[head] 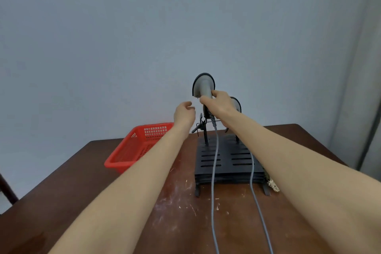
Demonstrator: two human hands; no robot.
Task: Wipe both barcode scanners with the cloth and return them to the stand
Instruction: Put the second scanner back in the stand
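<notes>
A grey barcode scanner (pixel 203 85) with a dark rim stands upright above the left holder of the black slotted stand (pixel 208 159). My right hand (pixel 218 105) grips its handle. A second scanner (pixel 237 104) sits behind my right hand on the stand's right holder, mostly hidden. My left hand (pixel 184 112) hovers just left of the held scanner, fingers loosely curled and holding nothing. Two grey cables (pixel 214 171) run from the scanners over the stand toward me. A frayed bit of pale cloth (pixel 273 185) shows at the stand's front right corner under my right forearm.
A red plastic basket (pixel 132 148) sits on the brown wooden table (pixel 175 202) to the left of the stand. A plain wall rises right behind the table. A dark chair part (pixel 6 189) shows at the left edge.
</notes>
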